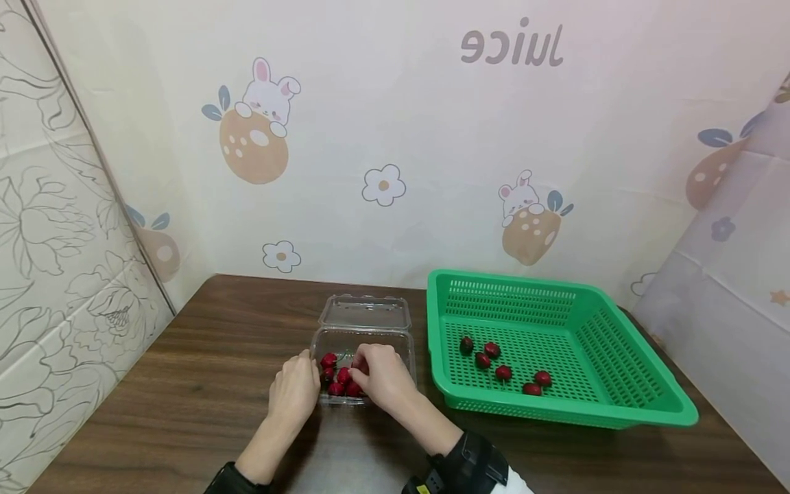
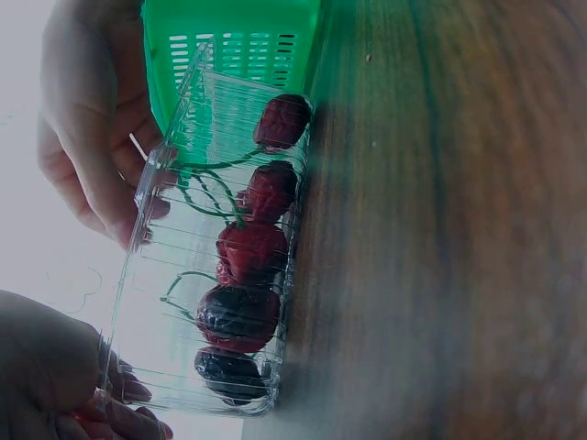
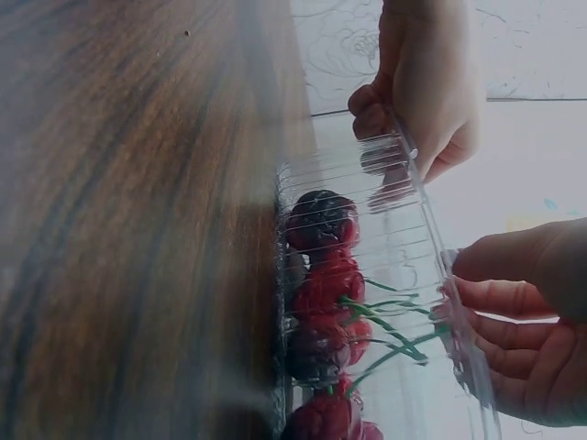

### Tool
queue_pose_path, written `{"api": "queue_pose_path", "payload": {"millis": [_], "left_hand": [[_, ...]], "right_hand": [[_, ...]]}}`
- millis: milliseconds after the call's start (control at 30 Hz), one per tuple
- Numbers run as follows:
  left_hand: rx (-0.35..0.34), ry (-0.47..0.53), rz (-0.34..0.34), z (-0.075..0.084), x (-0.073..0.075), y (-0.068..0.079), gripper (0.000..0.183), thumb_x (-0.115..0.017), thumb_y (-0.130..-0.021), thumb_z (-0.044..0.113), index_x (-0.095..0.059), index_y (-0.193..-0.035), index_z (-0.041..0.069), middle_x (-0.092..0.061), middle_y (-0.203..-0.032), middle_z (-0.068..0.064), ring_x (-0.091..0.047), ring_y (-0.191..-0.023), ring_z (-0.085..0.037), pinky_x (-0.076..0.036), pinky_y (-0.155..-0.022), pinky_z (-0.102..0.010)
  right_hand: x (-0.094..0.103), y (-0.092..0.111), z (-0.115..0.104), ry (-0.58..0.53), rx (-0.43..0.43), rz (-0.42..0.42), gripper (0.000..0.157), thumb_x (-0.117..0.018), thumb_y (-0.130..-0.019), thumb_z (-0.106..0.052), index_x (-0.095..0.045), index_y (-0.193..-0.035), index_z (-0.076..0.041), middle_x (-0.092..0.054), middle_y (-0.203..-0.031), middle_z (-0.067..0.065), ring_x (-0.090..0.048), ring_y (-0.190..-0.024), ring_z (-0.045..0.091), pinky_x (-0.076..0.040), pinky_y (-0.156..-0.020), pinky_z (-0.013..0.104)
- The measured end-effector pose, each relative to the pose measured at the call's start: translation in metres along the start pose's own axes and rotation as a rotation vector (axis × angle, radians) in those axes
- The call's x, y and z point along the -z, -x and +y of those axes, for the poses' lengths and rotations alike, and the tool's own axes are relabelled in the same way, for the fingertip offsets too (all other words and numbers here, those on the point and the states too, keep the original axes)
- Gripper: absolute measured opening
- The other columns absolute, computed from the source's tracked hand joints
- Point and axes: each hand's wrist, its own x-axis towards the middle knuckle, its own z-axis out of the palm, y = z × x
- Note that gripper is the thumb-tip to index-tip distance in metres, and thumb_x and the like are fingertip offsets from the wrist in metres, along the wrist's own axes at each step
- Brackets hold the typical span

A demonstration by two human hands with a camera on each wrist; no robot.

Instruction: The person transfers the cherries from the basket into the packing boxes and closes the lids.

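Note:
A clear plastic clamshell box [image 1: 365, 341] stands on the table with its lid [image 1: 365, 313] raised at the back. Inside, on the bottom, lie several dark red cherries [image 1: 343, 375] with green stems [image 3: 381, 335]. My left hand [image 1: 295, 385] grips the box's left side wall, fingers curled over the rim [image 3: 404, 147]. From the right, my right hand [image 1: 384, 376] reaches over the box, fingertips down inside the rim close to the stems. A gap shows between its thumb [image 3: 491, 255] and fingers, and part of the cherries is hidden under it.
A green plastic basket [image 1: 564, 415] stands to the right of the box, several loose cherries [image 1: 503, 372] scattered on its slotted bottom. The brown wooden table [image 1: 204, 384] meets a printed wall covering [image 1: 345, 226] at the back and patterned panels at both sides.

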Motion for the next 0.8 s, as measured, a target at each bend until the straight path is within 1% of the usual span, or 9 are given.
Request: {"api": "queue_pose_path", "payload": {"millis": [133,400,533,667,800], "left_hand": [[0.0,-0.001,0.0,0.0,0.0,0.0,0.012,-0.052,-0.084,0.006,-0.057,-0.086,-0.005,-0.059,-0.075,-0.017,-0.059,-0.064,-0.04,-0.042,-0.047,-0.047],[-0.002,0.001,0.0,0.0,-0.001,0.0,0.014,-0.052,-0.085,0.006,-0.058,-0.089,-0.005,-0.06,-0.076,-0.018,-0.059,-0.064,-0.04,-0.043,-0.046,-0.047],[-0.002,0.002,0.003,-0.001,-0.002,0.0,0.012,-0.052,-0.085,0.007,-0.057,-0.085,-0.004,-0.06,-0.075,-0.016,-0.059,-0.063,-0.04,-0.043,-0.046,-0.047],[-0.006,0.004,0.005,-0.001,-0.001,0.0,0.011,-0.052,-0.085,0.007,-0.056,-0.082,-0.003,-0.059,-0.073,-0.016,-0.059,-0.062,-0.04,-0.042,-0.045,-0.046],[-0.006,0.011,0.007,-0.001,-0.002,0.001,0.011,-0.052,-0.085,0.007,-0.055,-0.078,-0.002,-0.059,-0.072,-0.016,-0.059,-0.061,-0.039,-0.042,-0.044,-0.045]], "right_hand": [[0.006,0.006,0.001,-0.01,0.028,0.024,0.009,-0.068,-0.077,-0.012,-0.06,-0.071,-0.011,-0.054,-0.062,-0.005,-0.045,-0.051,0.002,-0.039,-0.048,0.016],[0.021,0.017,0.0,-0.018,0.049,0.032,0.009,-0.067,-0.077,-0.011,-0.059,-0.072,-0.011,-0.055,-0.066,-0.005,-0.048,-0.056,0.004,-0.041,-0.051,0.016],[0.028,0.023,0.001,-0.013,0.055,0.048,0.009,-0.066,-0.077,-0.011,-0.059,-0.073,-0.012,-0.055,-0.069,-0.005,-0.049,-0.057,0.003,-0.041,-0.052,0.016],[0.034,0.029,0.002,0.001,0.074,0.071,0.01,-0.066,-0.078,-0.01,-0.058,-0.073,-0.012,-0.054,-0.069,-0.005,-0.048,-0.056,0.002,-0.041,-0.051,0.016],[0.039,0.034,0.004,0.008,0.103,0.102,0.01,-0.066,-0.078,-0.009,-0.057,-0.074,-0.012,-0.054,-0.069,-0.004,-0.049,-0.056,0.005,-0.041,-0.051,0.016]]}}
